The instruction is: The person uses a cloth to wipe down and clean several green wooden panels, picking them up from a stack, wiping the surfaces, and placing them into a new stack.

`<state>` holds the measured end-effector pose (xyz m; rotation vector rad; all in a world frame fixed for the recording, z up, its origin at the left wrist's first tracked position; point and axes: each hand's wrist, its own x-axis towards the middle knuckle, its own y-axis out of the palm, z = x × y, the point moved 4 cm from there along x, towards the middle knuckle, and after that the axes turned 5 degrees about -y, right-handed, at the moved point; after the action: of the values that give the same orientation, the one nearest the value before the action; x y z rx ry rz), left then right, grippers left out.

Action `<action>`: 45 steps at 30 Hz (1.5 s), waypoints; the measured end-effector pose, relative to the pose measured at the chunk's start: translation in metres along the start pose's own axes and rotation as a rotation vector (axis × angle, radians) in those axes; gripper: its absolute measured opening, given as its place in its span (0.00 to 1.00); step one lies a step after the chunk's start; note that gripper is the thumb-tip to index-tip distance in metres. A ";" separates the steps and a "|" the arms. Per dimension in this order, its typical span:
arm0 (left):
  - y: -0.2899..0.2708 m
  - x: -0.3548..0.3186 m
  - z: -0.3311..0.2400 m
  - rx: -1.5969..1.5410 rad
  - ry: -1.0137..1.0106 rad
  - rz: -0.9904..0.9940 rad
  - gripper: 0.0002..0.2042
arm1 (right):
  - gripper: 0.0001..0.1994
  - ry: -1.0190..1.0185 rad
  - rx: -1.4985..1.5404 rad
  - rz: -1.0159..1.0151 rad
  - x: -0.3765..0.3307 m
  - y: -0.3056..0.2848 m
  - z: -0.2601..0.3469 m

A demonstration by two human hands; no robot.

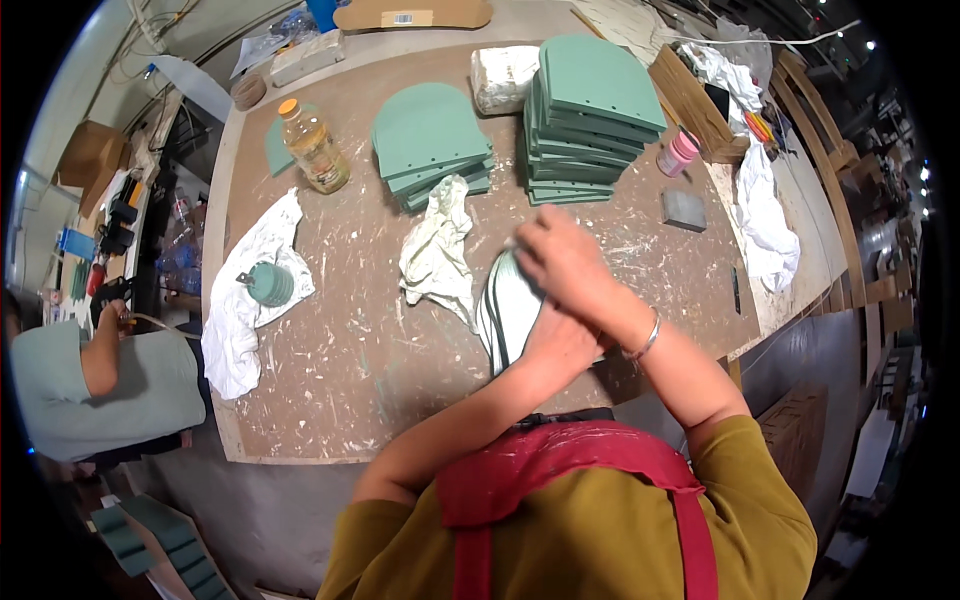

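White-faced pieces with dark green edges lie at the front of the table, close to my body. Curled fingers of my right hand are at their upper right edge, slightly smeared; whatever they may grip is hidden. My left hand rests against the right side of the pieces, crossed under my right wrist, which hides its fingers. A crumpled white cloth lies just left of the pieces. Beyond my hands rises a tall stack of green rounded panels, with a lower stack of similar panels to its left.
A glass bottle with an orange cap stands far left. Nearer, a green container sits on a white cloth. At right are a pink jar, a grey block and a dark pen. Another person works at left.
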<state>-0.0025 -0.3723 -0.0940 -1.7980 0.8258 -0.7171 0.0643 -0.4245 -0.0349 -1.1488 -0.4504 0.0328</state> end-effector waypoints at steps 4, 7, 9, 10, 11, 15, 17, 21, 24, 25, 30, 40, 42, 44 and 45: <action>-0.011 0.001 -0.005 -0.020 -0.003 -0.025 0.36 | 0.09 0.167 -0.063 -0.033 -0.001 -0.016 -0.042; -0.004 -0.001 -0.003 -0.008 -0.007 -0.008 0.35 | 0.11 0.123 -0.067 -0.003 0.008 -0.014 -0.014; -0.005 0.004 0.000 -0.127 -0.050 -0.131 0.34 | 0.11 0.077 -0.036 -0.004 0.014 0.000 0.001; -0.010 0.004 0.003 -0.201 -0.072 -0.226 0.34 | 0.11 0.076 -0.024 0.012 0.014 0.006 0.001; -0.010 0.003 0.002 -0.199 -0.065 -0.222 0.34 | 0.11 0.083 -0.024 0.006 0.011 0.004 -0.002; -0.013 0.000 -0.003 -0.084 -0.015 -0.115 0.32 | 0.10 0.294 -0.086 0.002 -0.008 -0.018 -0.045; -0.019 -0.002 -0.002 -0.144 -0.037 -0.217 0.28 | 0.11 0.394 -0.091 0.014 -0.020 -0.034 -0.059; -0.051 -0.019 0.015 -0.261 -0.083 -0.250 0.26 | 0.11 0.457 -0.049 -0.022 -0.023 -0.058 -0.058; -0.043 -0.035 0.031 -0.085 -0.092 -0.234 0.27 | 0.10 0.271 -0.078 -0.080 -0.005 -0.034 -0.033; -0.038 -0.036 0.032 -0.005 -0.093 -0.217 0.28 | 0.11 0.259 -0.083 -0.030 0.002 -0.022 -0.024; -0.034 -0.038 0.031 0.013 -0.108 -0.223 0.27 | 0.12 0.422 -0.050 -0.039 -0.028 -0.018 -0.045; -0.035 -0.034 0.027 0.040 -0.096 -0.218 0.26 | 0.13 0.446 -0.095 -0.068 -0.028 -0.019 -0.034; -0.038 -0.034 0.027 0.030 -0.100 -0.234 0.26 | 0.13 0.518 -0.029 -0.136 -0.043 -0.024 -0.043; -0.039 -0.035 0.030 0.019 -0.103 -0.234 0.26 | 0.13 0.544 -0.034 -0.131 -0.059 -0.032 -0.044; -0.040 -0.035 0.030 0.009 -0.106 -0.236 0.26 | 0.13 0.587 -0.040 -0.058 -0.068 -0.040 -0.041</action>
<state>0.0090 -0.3174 -0.0703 -1.9277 0.5449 -0.7669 0.0088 -0.4946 -0.0351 -1.1237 0.0386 -0.3570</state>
